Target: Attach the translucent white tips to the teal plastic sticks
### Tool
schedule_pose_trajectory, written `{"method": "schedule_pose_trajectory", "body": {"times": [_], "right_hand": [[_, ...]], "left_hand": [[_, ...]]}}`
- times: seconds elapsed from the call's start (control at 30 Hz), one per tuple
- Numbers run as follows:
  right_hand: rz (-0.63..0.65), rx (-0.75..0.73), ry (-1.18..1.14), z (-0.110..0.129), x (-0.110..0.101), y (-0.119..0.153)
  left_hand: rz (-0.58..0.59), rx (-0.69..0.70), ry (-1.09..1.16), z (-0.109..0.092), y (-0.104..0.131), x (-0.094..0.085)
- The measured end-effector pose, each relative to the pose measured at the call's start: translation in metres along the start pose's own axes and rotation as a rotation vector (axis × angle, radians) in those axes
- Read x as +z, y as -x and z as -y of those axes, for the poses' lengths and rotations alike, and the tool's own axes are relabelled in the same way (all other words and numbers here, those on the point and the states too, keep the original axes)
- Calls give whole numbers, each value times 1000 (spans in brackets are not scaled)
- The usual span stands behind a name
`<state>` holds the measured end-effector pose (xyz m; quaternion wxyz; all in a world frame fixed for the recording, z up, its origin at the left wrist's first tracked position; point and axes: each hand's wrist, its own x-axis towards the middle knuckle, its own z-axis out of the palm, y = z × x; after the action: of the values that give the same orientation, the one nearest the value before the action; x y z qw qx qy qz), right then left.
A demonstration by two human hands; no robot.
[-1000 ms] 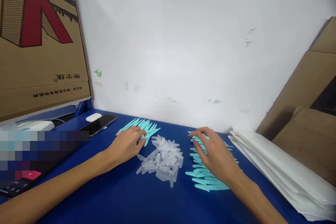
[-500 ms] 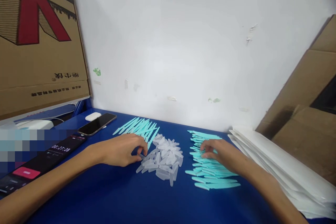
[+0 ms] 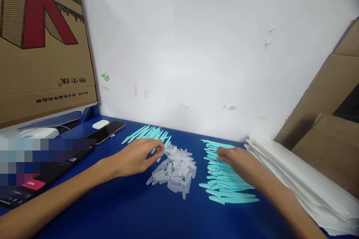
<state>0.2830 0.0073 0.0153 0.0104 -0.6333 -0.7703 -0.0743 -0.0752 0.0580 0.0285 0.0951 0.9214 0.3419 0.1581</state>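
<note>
My left hand point(image 3: 147, 155) is closed in a pinch at the upper left of a heap of small translucent blade caps point(image 3: 176, 171). A bit of a translucent cap point(image 3: 165, 153) shows at its fingertips. My right hand point(image 3: 230, 157) has thumb and fingers closed over a row of slim teal eyebrow razors point(image 3: 224, 179), seemingly on one razor's end; the fingers hide most of the contact. Behind my left hand lies another pile of teal razors point(image 3: 148, 132), loosely crossed over each other.
All this lies on a blue table point(image 3: 134, 209) against a white wall point(image 3: 182, 44). Phones point(image 3: 109, 132) and a white case point(image 3: 100, 124) are at the left, below a cardboard box point(image 3: 47, 67). White packing sheets point(image 3: 294, 183) and more cardboard point(image 3: 325, 149) stand at the right.
My left hand has moved up and right along the cap heap, its fingers now pinched together. My right hand's fingertips have drawn together over the teal razors. The view has shifted slightly.
</note>
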Motion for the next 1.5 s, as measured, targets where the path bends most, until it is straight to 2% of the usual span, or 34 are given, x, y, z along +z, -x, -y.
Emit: {"method": "schedule_pose_trajectory", "body": {"times": [0.17, 0.3, 0.37, 0.57, 0.83, 1.03, 1.13, 1.23, 1.33, 1.5], "right_hand": [[-75, -26, 81, 2, -1, 1], [-284, -164, -70, 20, -7, 5], [-324, -233, -144, 35, -9, 8], [-305, -347, -116, 69, -5, 12], [-368, -411, -198, 81, 0, 13], [-419, -455, -377, 94, 6, 16], [-402, -463, -472, 100, 9, 17], [-357, -477, -541, 103, 11, 19], [-365, -483, -543, 104, 11, 20], [-408, -450, -411, 103, 6, 18]], "left_hand": [[-110, 43, 61, -3, 0, 17], [-157, 57, 128, -4, 1, 27], [-176, 58, 145, -4, 2, 31], [-194, 151, 172, -6, 3, 36], [-162, 253, 249, -15, 8, 40], [-264, 255, 347, -20, 9, 48], [-255, 272, 366, -24, 12, 49], [-205, 298, 349, -26, 15, 46], [-189, 290, 324, -29, 16, 44], [-254, 303, 144, -31, 12, 42]]}}
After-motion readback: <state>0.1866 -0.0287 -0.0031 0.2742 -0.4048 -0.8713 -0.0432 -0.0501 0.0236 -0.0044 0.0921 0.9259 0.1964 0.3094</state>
